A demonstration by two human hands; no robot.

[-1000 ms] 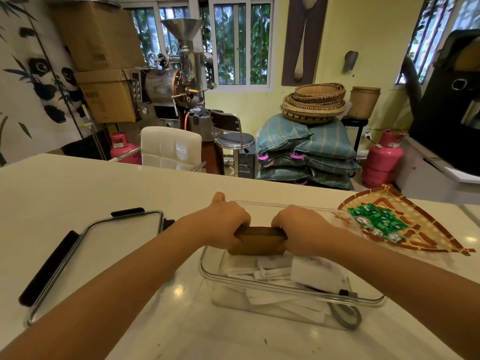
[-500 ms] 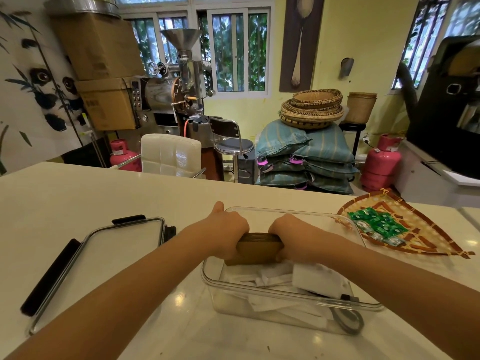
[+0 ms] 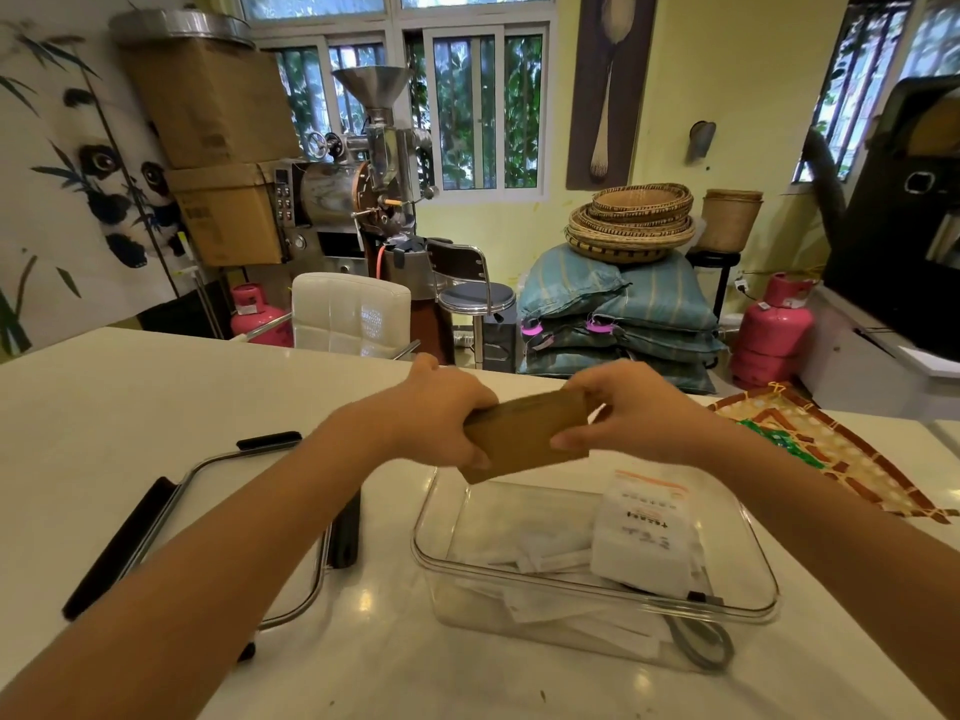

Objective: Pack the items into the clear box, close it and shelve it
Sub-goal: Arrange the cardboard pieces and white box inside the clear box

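A glossy white countertop [image 3: 156,407] fills the lower half of the view, with the clear box [image 3: 597,605] at about 5 o'clock from the centre and its lid [image 3: 249,511], a clear panel with black side clips, lying flat at 8 o'clock. A woven tray [image 3: 852,475] carrying green packets [image 3: 779,441] sits at 3 o'clock on the counter's right edge. Behind the counter stand a white padded chair [image 3: 350,314], a steel coffee roaster [image 3: 358,189] with cardboard cartons [image 3: 213,148] at its left, a chrome stool [image 3: 475,298], stacked blue sacks [image 3: 618,314] topped by woven baskets [image 3: 631,220], and two pink gas cylinders [image 3: 771,330]; a panda painting [image 3: 78,174] hangs at 10 o'clock. The left hand [image 3: 441,413] and the right hand [image 3: 639,407] each curl their fingers around one end of a brown cardboard stack [image 3: 524,433], tilted with its right end higher, above the box's far rim. Inside the box lie white paper packets [image 3: 644,532] and a grey ring-shaped thing at the near right corner. Half a second ago the stack was pressed low inside the box between both fists; it is now lifted clear of the rim, and the white printed packet shows fully.
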